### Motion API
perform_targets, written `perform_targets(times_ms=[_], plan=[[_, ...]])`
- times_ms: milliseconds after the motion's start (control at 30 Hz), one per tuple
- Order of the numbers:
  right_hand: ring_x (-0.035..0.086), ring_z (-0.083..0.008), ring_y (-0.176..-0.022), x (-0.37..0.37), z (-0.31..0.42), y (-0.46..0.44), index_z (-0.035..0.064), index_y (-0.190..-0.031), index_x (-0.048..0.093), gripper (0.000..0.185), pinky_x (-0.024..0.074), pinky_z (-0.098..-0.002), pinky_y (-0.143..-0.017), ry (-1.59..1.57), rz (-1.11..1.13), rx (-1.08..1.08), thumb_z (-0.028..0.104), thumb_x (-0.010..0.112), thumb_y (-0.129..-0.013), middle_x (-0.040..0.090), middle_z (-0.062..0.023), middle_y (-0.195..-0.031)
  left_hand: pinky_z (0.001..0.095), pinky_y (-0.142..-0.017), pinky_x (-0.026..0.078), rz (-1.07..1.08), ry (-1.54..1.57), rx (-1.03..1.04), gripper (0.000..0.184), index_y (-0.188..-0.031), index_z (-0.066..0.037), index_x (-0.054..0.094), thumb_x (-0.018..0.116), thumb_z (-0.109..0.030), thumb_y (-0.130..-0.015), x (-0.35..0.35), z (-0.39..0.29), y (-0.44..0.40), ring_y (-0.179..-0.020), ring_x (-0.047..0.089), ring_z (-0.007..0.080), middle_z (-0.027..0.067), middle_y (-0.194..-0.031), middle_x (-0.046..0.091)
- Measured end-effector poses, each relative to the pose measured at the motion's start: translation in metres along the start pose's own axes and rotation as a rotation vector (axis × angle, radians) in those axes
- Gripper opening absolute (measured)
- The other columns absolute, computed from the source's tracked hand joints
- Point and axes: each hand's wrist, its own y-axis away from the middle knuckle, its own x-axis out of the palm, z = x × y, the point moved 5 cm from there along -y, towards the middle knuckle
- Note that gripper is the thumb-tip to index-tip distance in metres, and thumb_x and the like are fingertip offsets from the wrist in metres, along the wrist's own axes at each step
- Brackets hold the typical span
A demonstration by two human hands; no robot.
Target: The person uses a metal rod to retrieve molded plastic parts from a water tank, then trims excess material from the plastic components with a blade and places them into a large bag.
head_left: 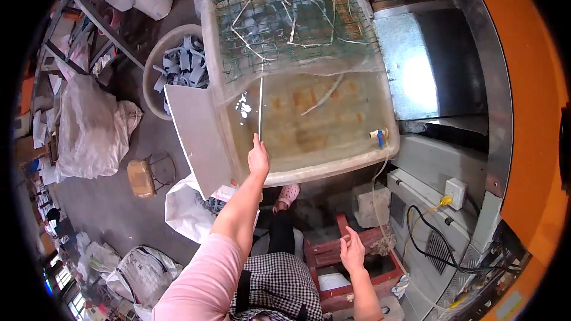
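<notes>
Watching through the head camera, I have the water-filled tub [333, 170] at twelve o'clock, green mesh [303, 30] across its far part. The pale board [199, 137] sits beside it at nine, the round bin [151, 68] of grey pieces at ten, the red frame [324, 252] at five. My right hand [352, 251], near that frame, is loosely open; my left hand [258, 159] grips a thin white strip [260, 104] pointing toward twelve.

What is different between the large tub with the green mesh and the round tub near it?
The large tub is roughly rectangular; the round tub is circular and looks smaller. The large tub holds cloudy liquid, while the round tub holds loose grey pieces. Green mesh covers part of the large tub; none covers the round tub.
</notes>
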Motion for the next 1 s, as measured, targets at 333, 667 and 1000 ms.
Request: perform_targets(times_ms=[333,667,1000], plan=[[0.06,-0.025,-0.066,0.018,0.006,-0.002,0.0074,-0.122,0.045,0.04,0.049,-0.0388,-0.065,0.004,0.074,0.063,0.011,0.056,-0.084,0.059,-0.0115,-0.09,0.0564,-0.06,0.042,0.021,0.002,0.001,0.021,-0.102,-0.004,0.041,0.04,-0.024,-0.095,-0.008,0.079,0.078,-0.071,0.057,0.0476,0.0295,-0.072,0.057],[0.06,-0.0253,-0.066,0.026,-0.012,-0.001,0.0075,-0.124,0.043,0.043,0.0485,-0.0391,-0.065,0.019,0.081,0.044,0.012,0.055,-0.084,0.058,-0.0115,-0.092,0.0551,-0.066,0.044,-0.054,0.068,0.015,0.023,-0.1,-0.004,0.044,0.041,-0.026,-0.094,-0.009,0.023,-0.001,-0.076,0.057,0.0478,0.0286,-0.075,0.059],[0.059,-0.0297,-0.077,0.015,0.02,0.011,0.0096,-0.124,0.04,0.043,0.0477,-0.0419,-0.071,-0.016,0.026,0.032,0.014,0.055,-0.084,0.056,-0.0105,-0.097,0.0535,-0.068,0.043,0.276,-0.011,0.12,0.025,-0.101,-0.001,0.053,0.046,-0.022,-0.09,-0.129,0.094,0.139,-0.079,0.057,0.047,0.0294,-0.078,0.058]])
